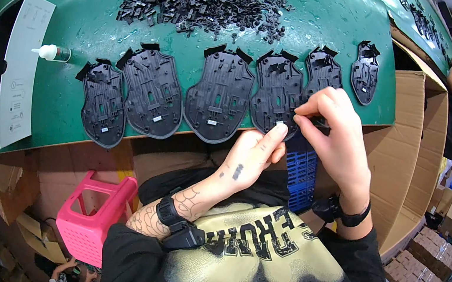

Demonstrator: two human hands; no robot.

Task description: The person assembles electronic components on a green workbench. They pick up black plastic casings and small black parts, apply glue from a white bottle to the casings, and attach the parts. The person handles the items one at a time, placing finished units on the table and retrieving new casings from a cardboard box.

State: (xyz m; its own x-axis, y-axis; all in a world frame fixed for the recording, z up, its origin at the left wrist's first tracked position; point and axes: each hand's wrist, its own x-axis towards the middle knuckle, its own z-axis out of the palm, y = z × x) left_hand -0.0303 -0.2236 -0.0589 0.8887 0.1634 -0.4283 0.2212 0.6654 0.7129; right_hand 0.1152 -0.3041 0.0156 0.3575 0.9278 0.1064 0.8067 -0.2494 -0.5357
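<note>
A row of black moulded plastic shells lies along the front of the green table. My left hand [254, 156] grips the near edge of one black plastic shell [276, 84], thumb on top beside a small white piece [279, 124] and the other fingers curled at the rim. Just above that thumb, my right hand [330, 125] is closed in a pinch over the same shell's right side. Whatever its fingertips hold is too small to make out. To the left, another shell [219, 89] carries a similar white piece [212, 122]. Part of a shell [322, 70] is hidden behind my right hand.
Small black parts [201, 5] are heaped at the back of the table [90, 5]. A white dropper bottle [54, 53] and an upright white box [19, 70] stand left. Below are a pink stool [90, 220] and blue crate [299, 177]; a large carton [394, 151] is right.
</note>
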